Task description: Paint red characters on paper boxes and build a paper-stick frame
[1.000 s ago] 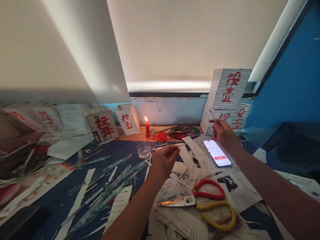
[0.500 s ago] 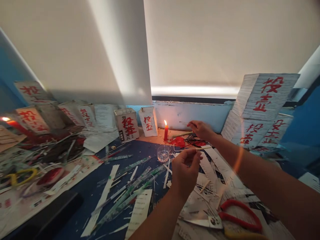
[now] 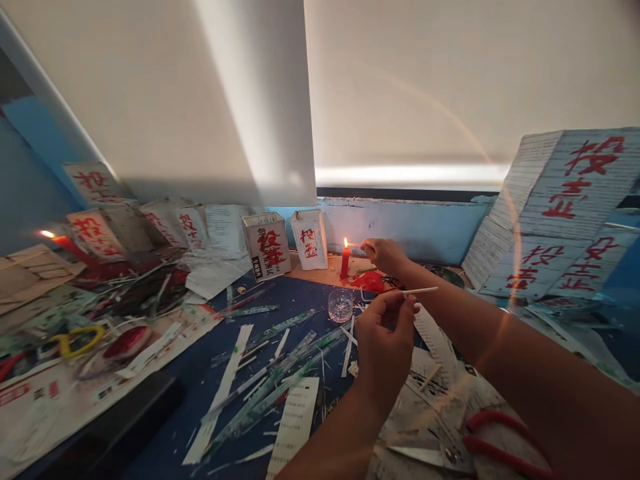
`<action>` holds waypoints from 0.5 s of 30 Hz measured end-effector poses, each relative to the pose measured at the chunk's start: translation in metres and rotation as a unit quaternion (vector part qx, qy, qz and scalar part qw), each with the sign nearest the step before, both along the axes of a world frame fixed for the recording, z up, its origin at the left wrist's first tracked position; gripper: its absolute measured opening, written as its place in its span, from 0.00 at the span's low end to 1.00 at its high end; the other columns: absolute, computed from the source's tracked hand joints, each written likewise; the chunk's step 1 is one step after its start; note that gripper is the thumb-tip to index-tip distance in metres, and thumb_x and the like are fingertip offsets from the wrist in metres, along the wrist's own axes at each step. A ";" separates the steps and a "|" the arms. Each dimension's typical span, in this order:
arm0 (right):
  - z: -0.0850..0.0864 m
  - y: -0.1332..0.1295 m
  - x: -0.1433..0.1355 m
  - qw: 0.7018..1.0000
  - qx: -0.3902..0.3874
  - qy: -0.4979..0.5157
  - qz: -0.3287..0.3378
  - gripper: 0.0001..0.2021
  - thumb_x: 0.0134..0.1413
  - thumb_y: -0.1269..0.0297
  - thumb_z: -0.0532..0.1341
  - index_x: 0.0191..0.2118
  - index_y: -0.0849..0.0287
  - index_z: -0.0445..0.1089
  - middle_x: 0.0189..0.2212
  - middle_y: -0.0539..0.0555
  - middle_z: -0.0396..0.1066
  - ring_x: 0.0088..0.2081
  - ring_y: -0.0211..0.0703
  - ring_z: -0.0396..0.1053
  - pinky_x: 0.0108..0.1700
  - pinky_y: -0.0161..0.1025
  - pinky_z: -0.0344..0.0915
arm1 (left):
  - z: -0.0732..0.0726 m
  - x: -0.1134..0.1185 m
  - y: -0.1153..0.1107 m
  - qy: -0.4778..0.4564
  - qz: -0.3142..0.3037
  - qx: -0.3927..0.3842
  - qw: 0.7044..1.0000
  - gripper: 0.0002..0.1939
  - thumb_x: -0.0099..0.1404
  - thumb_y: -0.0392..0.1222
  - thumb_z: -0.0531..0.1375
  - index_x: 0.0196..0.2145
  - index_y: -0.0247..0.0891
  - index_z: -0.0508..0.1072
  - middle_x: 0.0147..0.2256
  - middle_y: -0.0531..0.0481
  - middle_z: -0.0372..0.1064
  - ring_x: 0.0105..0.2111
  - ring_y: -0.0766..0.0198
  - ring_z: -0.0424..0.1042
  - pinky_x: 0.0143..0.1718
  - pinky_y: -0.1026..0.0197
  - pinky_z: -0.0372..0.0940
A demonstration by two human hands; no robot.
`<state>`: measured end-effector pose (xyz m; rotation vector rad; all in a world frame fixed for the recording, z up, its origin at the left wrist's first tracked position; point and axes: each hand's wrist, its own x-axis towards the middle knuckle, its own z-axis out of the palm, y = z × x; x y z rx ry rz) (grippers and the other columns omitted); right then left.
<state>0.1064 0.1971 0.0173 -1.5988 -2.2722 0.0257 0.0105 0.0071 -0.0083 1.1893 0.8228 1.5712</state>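
My right hand (image 3: 385, 255) is closed around one end of a thin pale stick (image 3: 355, 245). The stick's far tip is at the flame of a red candle (image 3: 345, 263), which stands upright at the back of the desk. Nearer to me, my left hand (image 3: 387, 333) pinches another thin pale stick (image 3: 423, 290) that points to the right. Just left of this hand is a small clear glass dish (image 3: 340, 305). A red plastic scrap (image 3: 369, 280) lies beneath my right hand, right of the candle.
Red-handled scissors (image 3: 460, 447) lie on paper scraps at the lower right. Paper boxes with red characters stand on the left (image 3: 265, 247) and in a stack on the right (image 3: 565, 207). A second lit candle (image 3: 70, 247) leans at far left. Green-patterned strips (image 3: 280, 387) cover the desk.
My right hand has moved down and left, bringing its stick to the candle flame. The stick in my left hand now shows clearly. The view has shifted somewhat to the left.
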 end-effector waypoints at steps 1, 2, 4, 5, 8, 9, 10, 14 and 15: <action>-0.001 0.001 -0.001 1.000 0.001 -0.005 -0.003 0.13 0.66 0.59 0.60 0.52 0.59 0.70 0.50 0.57 0.72 0.45 0.45 0.73 0.47 0.48 0.72 | -0.001 0.000 0.000 -0.001 -0.003 -0.001 1.000 0.10 0.66 0.45 0.65 0.40 0.35 0.77 0.35 0.43 0.79 0.37 0.55 0.80 0.42 0.53 0.74; -0.002 0.001 -0.001 1.000 0.002 -0.009 -0.006 0.13 0.66 0.59 0.60 0.52 0.59 0.70 0.50 0.57 0.72 0.46 0.45 0.73 0.47 0.48 0.72 | -0.001 0.000 0.000 -0.002 -0.006 0.000 1.000 0.10 0.66 0.45 0.64 0.40 0.36 0.77 0.35 0.43 0.79 0.37 0.55 0.80 0.42 0.53 0.74; -0.003 0.002 -0.003 1.000 0.004 -0.015 -0.011 0.14 0.67 0.59 0.60 0.53 0.59 0.70 0.51 0.57 0.71 0.46 0.46 0.73 0.48 0.48 0.72 | -0.003 0.000 0.001 -0.001 -0.011 0.003 1.000 0.10 0.66 0.45 0.64 0.40 0.36 0.77 0.36 0.44 0.79 0.37 0.56 0.80 0.42 0.53 0.74; -0.003 0.002 -0.004 1.000 0.003 -0.018 -0.012 0.14 0.66 0.59 0.60 0.53 0.59 0.70 0.51 0.57 0.71 0.46 0.46 0.73 0.48 0.48 0.72 | -0.003 0.000 0.001 -0.001 -0.012 0.004 1.000 0.10 0.66 0.45 0.64 0.40 0.36 0.77 0.36 0.44 0.79 0.37 0.56 0.80 0.42 0.53 0.74; -0.003 0.004 -0.006 1.000 -0.001 -0.023 -0.011 0.14 0.66 0.59 0.60 0.53 0.59 0.70 0.50 0.57 0.72 0.46 0.46 0.73 0.47 0.49 0.72 | -0.004 0.000 0.001 -0.004 -0.011 0.002 1.000 0.10 0.66 0.45 0.64 0.40 0.36 0.77 0.35 0.44 0.79 0.37 0.56 0.80 0.42 0.54 0.74; -0.002 0.004 -0.007 1.000 -0.002 -0.024 -0.010 0.14 0.66 0.59 0.60 0.53 0.60 0.70 0.50 0.57 0.72 0.46 0.46 0.73 0.47 0.49 0.72 | -0.004 0.000 0.001 -0.004 -0.010 0.002 1.000 0.10 0.66 0.45 0.64 0.40 0.36 0.77 0.35 0.44 0.79 0.37 0.56 0.80 0.41 0.54 0.74; -0.002 0.004 -0.007 1.000 -0.004 -0.023 -0.010 0.14 0.66 0.59 0.60 0.53 0.60 0.70 0.50 0.57 0.72 0.46 0.46 0.73 0.47 0.49 0.72 | -0.003 0.000 0.001 -0.003 -0.010 0.002 1.000 0.10 0.66 0.45 0.64 0.40 0.36 0.77 0.35 0.44 0.79 0.36 0.56 0.80 0.41 0.54 0.74; -0.003 0.005 -0.008 1.000 -0.006 -0.020 -0.012 0.14 0.66 0.59 0.60 0.53 0.59 0.70 0.50 0.57 0.72 0.46 0.46 0.73 0.47 0.49 0.72 | -0.002 0.000 0.000 0.007 -0.007 0.005 1.000 0.10 0.66 0.45 0.64 0.40 0.35 0.77 0.35 0.43 0.79 0.36 0.56 0.80 0.42 0.54 0.75; -0.003 0.005 -0.007 1.000 -0.007 -0.020 -0.012 0.14 0.66 0.59 0.60 0.53 0.59 0.70 0.50 0.57 0.72 0.46 0.46 0.73 0.47 0.49 0.72 | -0.002 0.000 0.000 0.009 -0.007 0.005 1.000 0.10 0.66 0.45 0.64 0.40 0.35 0.77 0.35 0.43 0.80 0.36 0.56 0.80 0.42 0.54 0.75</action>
